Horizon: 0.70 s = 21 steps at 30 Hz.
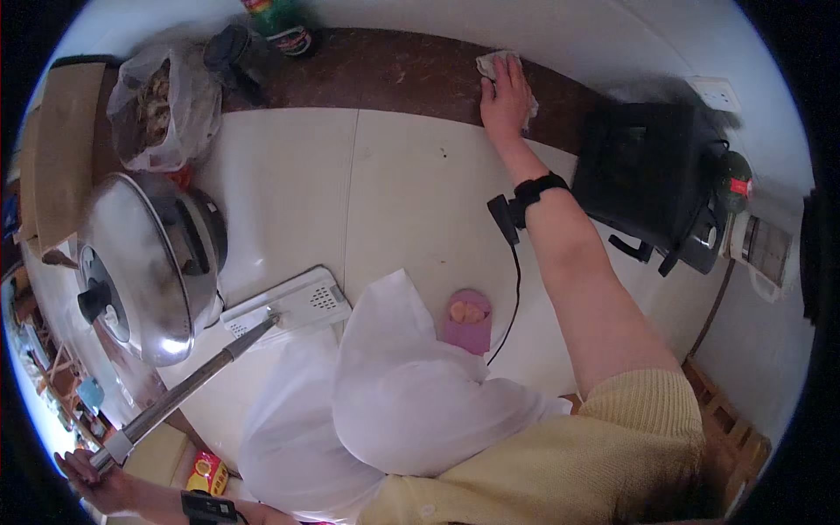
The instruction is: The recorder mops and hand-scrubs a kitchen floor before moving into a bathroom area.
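My right hand [506,102] lies flat on a pale cloth [531,108], pressing it to the dark brown baseboard strip [400,69] near the black appliance. A black strap with a cabled device is around that wrist. At the lower left, my left hand [98,482] grips the metal tube [190,380] of a vacuum or mop. The tube slants to a flat white floor head [295,305] with small holes, resting on the pale tiles. A pink slipper [468,328] with a foot in it shows beyond my white trousers.
A steel pan with a domed lid [141,262] stands at left, beside a cardboard box [69,151] and a filled plastic bag [164,111]. A green bottle [279,26] stands at the wall. Right are a black appliance [636,164], a glass jug [764,249] and a wall socket [715,94].
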### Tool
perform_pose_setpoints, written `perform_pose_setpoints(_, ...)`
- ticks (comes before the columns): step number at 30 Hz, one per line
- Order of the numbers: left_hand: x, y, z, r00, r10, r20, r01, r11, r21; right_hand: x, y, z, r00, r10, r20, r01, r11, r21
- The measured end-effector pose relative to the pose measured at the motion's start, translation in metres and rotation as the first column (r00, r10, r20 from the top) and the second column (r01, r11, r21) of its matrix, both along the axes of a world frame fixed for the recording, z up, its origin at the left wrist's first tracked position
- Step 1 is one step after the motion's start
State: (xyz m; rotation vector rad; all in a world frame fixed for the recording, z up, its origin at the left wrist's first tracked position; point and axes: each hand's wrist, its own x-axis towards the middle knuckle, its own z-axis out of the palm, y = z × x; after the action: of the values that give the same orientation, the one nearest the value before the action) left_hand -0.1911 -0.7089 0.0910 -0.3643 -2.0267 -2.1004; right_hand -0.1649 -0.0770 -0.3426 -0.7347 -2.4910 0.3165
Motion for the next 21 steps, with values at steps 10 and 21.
perform_pose_setpoints(10,-0.002,-0.003,0.005,0.993,0.114,0.025,-0.115,0.992,0.042,-0.078,-0.151,0.011,0.69,0.721,-0.058,-0.713,0.663,-0.228)
perform_pose_setpoints(21,0.017,-0.031,0.005,0.986,0.163,-0.027,-0.158,0.98,0.119,0.092,-0.17,0.018,0.384,0.915,-0.126,-0.871,0.314,-0.377)
